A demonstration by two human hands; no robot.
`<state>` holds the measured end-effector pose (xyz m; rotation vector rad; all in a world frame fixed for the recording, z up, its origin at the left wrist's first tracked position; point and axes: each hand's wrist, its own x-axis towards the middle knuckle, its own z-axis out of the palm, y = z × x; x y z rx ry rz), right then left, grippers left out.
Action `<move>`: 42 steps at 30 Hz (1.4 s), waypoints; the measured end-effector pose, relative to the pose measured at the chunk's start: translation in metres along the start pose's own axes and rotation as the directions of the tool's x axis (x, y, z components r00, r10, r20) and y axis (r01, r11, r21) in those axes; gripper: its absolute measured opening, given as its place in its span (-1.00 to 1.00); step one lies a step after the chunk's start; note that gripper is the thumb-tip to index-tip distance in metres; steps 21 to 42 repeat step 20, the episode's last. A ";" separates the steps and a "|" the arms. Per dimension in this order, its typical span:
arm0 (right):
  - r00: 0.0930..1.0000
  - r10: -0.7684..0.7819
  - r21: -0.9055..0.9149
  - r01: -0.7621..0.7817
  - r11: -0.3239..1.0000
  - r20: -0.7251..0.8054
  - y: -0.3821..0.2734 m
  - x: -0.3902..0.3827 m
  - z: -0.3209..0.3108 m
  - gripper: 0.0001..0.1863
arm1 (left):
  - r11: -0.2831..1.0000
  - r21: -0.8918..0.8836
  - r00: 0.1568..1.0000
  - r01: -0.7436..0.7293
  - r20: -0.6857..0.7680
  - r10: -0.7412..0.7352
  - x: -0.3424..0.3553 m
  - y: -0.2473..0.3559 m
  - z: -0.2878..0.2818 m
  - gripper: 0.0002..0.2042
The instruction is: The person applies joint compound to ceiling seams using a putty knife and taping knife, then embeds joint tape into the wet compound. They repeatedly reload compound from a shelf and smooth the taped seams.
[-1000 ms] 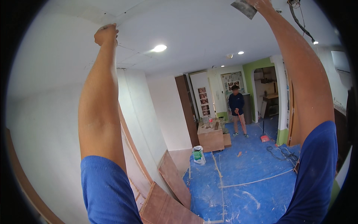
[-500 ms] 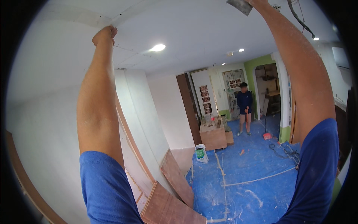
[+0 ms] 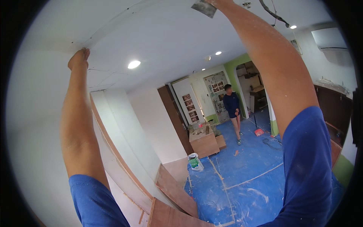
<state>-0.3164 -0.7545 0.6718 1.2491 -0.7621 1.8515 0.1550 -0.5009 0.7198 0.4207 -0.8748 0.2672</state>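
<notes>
Both my arms are raised to the white ceiling (image 3: 166,30). High on the left, my left hand (image 3: 78,59) is closed close to the ceiling, beside a seam with dark screw spots. Whatever its fingers hold, if anything, is hidden. At the top edge of the view, my right hand (image 3: 218,2) is partly cut off. It grips a putty knife (image 3: 204,8), whose broad grey metal blade shows near the ceiling; its handle is hidden.
Blue sheeting (image 3: 249,174) covers the floor. Leaning wooden boards (image 3: 176,191) stand below on the left. Farther off are a white-green bag (image 3: 195,162), a wooden box table (image 3: 204,145), a person (image 3: 231,103) with a long handle, and a red dustpan (image 3: 259,131). A cable (image 3: 274,15) hangs overhead.
My view has turned to the right and tilted, so the room appears farther left. The person at the back has shifted stance. The putty knife stays in my right hand.
</notes>
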 end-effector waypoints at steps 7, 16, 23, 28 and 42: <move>0.996 -0.044 -0.060 0.039 0.997 -0.081 0.015 0.023 0.011 -0.80 | 0.993 -0.112 0.996 0.037 0.087 -0.027 0.004 0.000 -0.004 -0.76; 0.996 0.053 -0.036 -0.056 0.998 -0.077 0.010 0.038 -0.013 -0.74 | 0.994 -0.113 0.976 0.011 0.219 0.014 -0.015 -0.010 0.006 -0.58; 0.981 0.190 0.079 -0.192 0.978 0.029 -0.008 0.038 -0.021 -0.71 | 0.998 -0.065 0.983 0.019 0.183 -0.007 -0.020 -0.009 0.008 -0.50; 0.981 0.190 0.079 -0.192 0.978 0.029 -0.008 0.038 -0.021 -0.71 | 0.998 -0.065 0.983 0.019 0.183 -0.007 -0.020 -0.009 0.008 -0.50; 0.981 0.190 0.079 -0.192 0.978 0.029 -0.008 0.038 -0.021 -0.71 | 0.998 -0.065 0.983 0.019 0.183 -0.007 -0.020 -0.009 0.008 -0.50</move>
